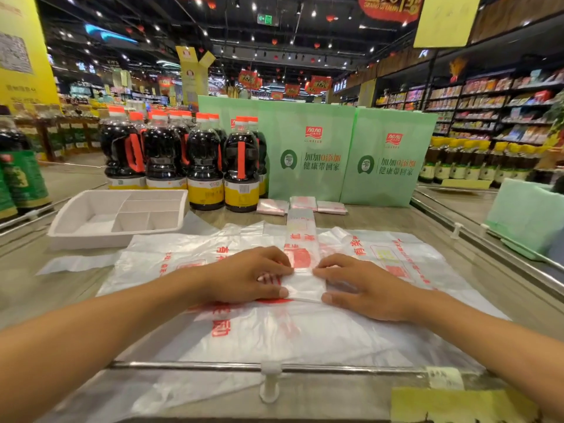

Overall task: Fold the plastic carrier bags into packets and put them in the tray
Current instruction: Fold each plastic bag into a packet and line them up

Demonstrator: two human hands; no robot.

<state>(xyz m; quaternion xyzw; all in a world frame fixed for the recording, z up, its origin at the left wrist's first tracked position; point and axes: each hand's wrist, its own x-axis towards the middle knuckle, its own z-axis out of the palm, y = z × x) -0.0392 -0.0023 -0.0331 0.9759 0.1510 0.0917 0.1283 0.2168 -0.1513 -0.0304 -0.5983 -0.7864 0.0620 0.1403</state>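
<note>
Head view: both hands grip the near end of a folded carrier bag on the surface (384, 219).

The long narrow strip of white plastic bag with red print (300, 222) runs straight away from the person. Its near end is doubled into a small flap between the left hand (244, 277) and right hand (364, 290). Each hand's fingers (274, 257) are curled narrow, with the thumb at the flap's near edge and the fingertips at its far edge, pinching it from either side. The strip lies on a spread pile of translucent red-printed carrier bags (305, 334). A white compartmented plastic tray (61, 232) sits far left. Three small folded bag packets (303, 203) lie beyond the strip's far end, well apart from the tray, beside dark orange-capped bottles (204, 166).
</note>
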